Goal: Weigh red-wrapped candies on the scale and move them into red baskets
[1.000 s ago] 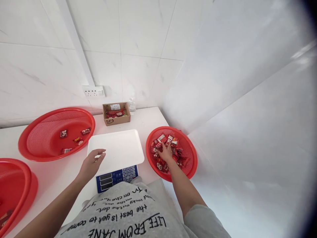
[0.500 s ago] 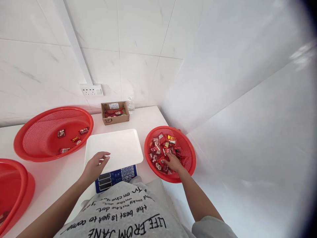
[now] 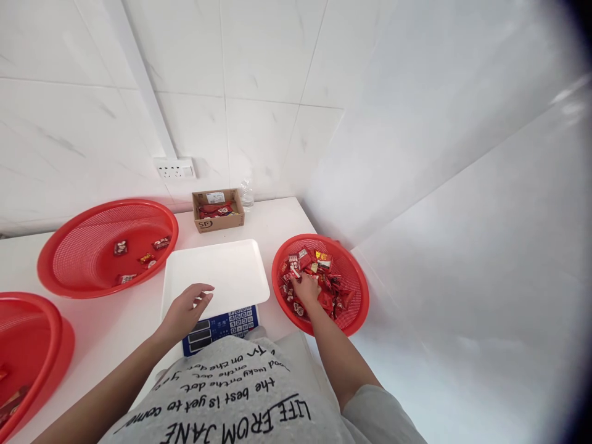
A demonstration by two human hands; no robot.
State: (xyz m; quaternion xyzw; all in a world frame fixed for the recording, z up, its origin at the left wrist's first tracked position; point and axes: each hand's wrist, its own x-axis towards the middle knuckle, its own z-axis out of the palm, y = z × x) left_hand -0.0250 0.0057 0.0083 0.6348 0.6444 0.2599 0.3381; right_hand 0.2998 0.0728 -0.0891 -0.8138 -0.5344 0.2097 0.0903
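Note:
My right hand (image 3: 307, 290) is inside the right red basket (image 3: 358, 302), over a heap of small wrapped snack packets (image 3: 324, 262). Its fingers are curled in, closed on a small red-and-white snack packet (image 3: 295, 271) at the heap's left side. The palm side is hidden from me. Over the near left part of a white scale tray (image 3: 222, 265) hovers my left hand (image 3: 190, 306), fingers loosely apart, holding nothing. The tray bears nothing. Below it shows the scale's blue panel (image 3: 222, 328) with keys and dark displays.
A wide red basket (image 3: 69, 271) at the left holds several packets. Another red basket (image 3: 55, 345) is cut off by the left edge. A cardboard box (image 3: 222, 223) with red packets stands by the wall, beside clear plastic (image 3: 247, 194). A wall socket (image 3: 174, 168) is above.
My right hand has moved left within the right basket, from the middle of the heap to its left side. My left hand stays over the tray, nearly still. The view has shifted slightly.

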